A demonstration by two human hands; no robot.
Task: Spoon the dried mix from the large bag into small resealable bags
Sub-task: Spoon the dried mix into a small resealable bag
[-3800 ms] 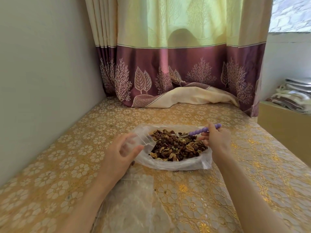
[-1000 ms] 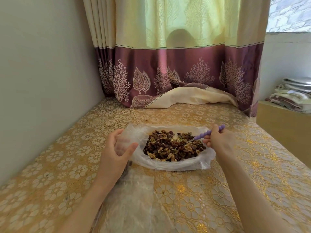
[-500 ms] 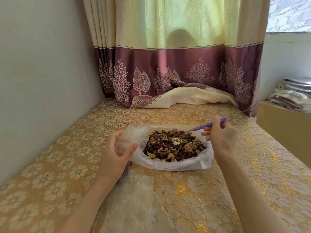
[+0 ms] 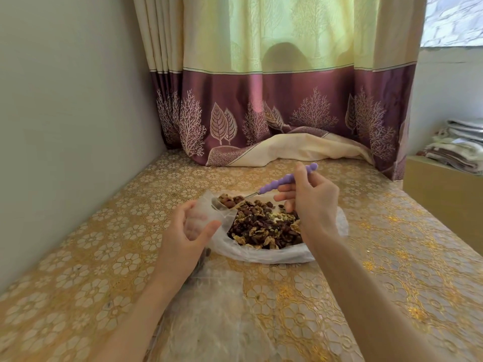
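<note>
Spillage is the main risk at this moment: the spoon (image 4: 271, 187) is loaded with dried mix (image 4: 264, 226) and its bowl sits right at the mouth of the small resealable bag (image 4: 206, 212), and that mouth looks narrow and floppy. If the film folds inward or the spoon tips before it is inside, pieces would likely drop back into the large bag (image 4: 261, 253) or scatter onto the bench (image 4: 392, 257). The large bag's rolled-down rim is low and soft, so a knock from either wrist could push mix over its edge.

The left hand (image 4: 188, 239) holds the small bag just beside the large bag's left rim, thumb and fingers curled round the clear film and pinching it so the mouth faces the spoon. The right hand (image 4: 308, 202) grips the purple beaded handle between thumb and fingers, with the handle angled up and away to the right.

The large bag lies open on the bench, holding a heap of brown nuts and dark dried fruit with a few pale pieces. How much mix is already inside the small bag cannot be told, as the hand covers it. More clear plastic (image 4: 217, 317) lies flat on the bench near the person's left forearm
</note>
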